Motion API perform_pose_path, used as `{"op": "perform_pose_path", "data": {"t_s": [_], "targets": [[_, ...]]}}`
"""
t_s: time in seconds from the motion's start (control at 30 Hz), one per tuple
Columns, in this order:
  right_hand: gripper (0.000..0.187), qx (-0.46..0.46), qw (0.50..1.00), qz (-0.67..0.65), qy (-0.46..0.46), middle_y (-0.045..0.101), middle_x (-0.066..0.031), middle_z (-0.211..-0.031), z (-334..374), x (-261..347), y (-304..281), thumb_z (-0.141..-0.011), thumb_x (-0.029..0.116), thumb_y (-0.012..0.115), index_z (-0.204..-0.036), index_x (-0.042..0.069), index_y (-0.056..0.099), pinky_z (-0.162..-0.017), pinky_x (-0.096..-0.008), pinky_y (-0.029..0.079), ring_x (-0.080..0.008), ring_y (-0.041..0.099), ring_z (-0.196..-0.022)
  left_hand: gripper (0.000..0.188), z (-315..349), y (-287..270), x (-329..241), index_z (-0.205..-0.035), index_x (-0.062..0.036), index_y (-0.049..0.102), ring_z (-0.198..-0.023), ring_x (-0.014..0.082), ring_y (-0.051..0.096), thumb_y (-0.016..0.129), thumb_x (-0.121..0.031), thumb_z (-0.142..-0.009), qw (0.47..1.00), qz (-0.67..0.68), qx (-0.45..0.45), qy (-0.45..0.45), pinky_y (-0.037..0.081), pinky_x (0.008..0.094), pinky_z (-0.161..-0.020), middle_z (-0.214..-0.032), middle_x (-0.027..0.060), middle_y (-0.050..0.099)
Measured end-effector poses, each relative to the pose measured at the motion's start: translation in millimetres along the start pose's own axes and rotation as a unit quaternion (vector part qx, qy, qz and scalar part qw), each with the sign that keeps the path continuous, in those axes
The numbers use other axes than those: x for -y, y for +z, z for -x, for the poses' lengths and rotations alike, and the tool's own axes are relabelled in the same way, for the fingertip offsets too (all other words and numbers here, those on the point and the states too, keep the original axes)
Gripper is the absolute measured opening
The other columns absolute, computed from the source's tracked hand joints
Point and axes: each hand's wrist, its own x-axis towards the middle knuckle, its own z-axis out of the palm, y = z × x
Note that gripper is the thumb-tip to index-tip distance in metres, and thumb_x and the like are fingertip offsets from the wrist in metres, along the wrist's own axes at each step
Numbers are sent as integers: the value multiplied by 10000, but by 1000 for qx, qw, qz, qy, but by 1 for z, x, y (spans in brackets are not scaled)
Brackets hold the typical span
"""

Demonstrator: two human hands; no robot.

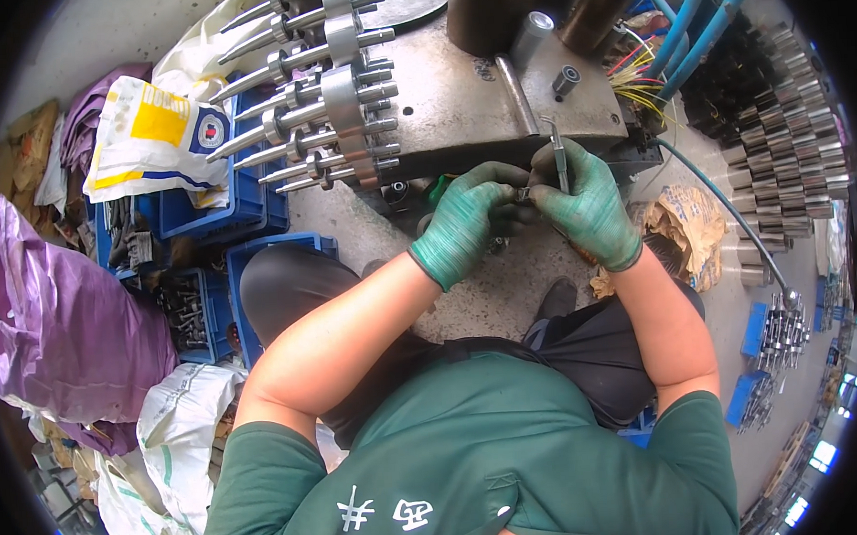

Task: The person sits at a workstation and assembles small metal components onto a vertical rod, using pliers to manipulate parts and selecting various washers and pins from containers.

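Above the floor, close to the machine's front edge, my two hands in green-coated gloves meet. My right hand is closed round a slim metal pick with a bent tip, which points away from me. My left hand is closed, thumb and fingers pinched together. At the meeting fingertips shows a small metal piece; its exact kind is too small to tell. Beyond them is the worn metal machine top, with a metal rod, a short hollow cylinder and a taller shiny cylinder on it.
Pointed steel shafts with collars stick out at the machine's left. Blue crates and a purple sack lie left. Stacked metal cylinders, blue hoses and crumpled brown paper are right.
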Motion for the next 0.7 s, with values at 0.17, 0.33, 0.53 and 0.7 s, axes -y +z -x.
{"op": "perform_pose_path", "data": {"t_s": [0.17, 0.33, 0.53, 0.7], "targets": [[262, -21, 999, -33, -29, 668, -42, -977, 5, -2, 6, -906, 26, 701, -1158, -5, 637, -817, -285, 551, -107, 638, -887, 315, 3, 1, -7, -1314, -58, 609, -840, 183, 688, 572, -215, -1043, 998, 20, 29, -53, 596, 338, -782, -1009, 98, 698], [268, -18, 991, -127, 23, 670, -43, -967, 3, 4, 5, -896, 19, 709, -1153, -4, 636, -807, -274, 551, -109, 636, -887, 312, 0, 2, -3, -1315, -52, 602, -868, 168, 673, 624, -175, -1029, 1000, -24, 14, 2, 575, 324, -814, -1050, 77, 687], [267, -47, 995, -83, 17, 658, -31, -932, 0, 0, 10, -902, 38, 717, -1154, -4, 637, -763, -257, 530, -93, 613, -832, 305, 0, 4, -2, -1297, -42, 600, -920, 148, 660, 655, -161, -1021, 992, -108, -8, 62, 548, 308, -836, -1058, 50, 675], [417, -44, 988, -126, 74, 636, -26, -976, -2, -1, 9, -895, 62, 722, -1281, -3, 578, -825, -265, 520, -102, 603, -876, 240, 1, 1, -8, -1222, -58, 607, -923, 152, 651, 649, -199, -1033, 995, -72, 31, 66, 541, 306, -830, -1050, 47, 672]]}}
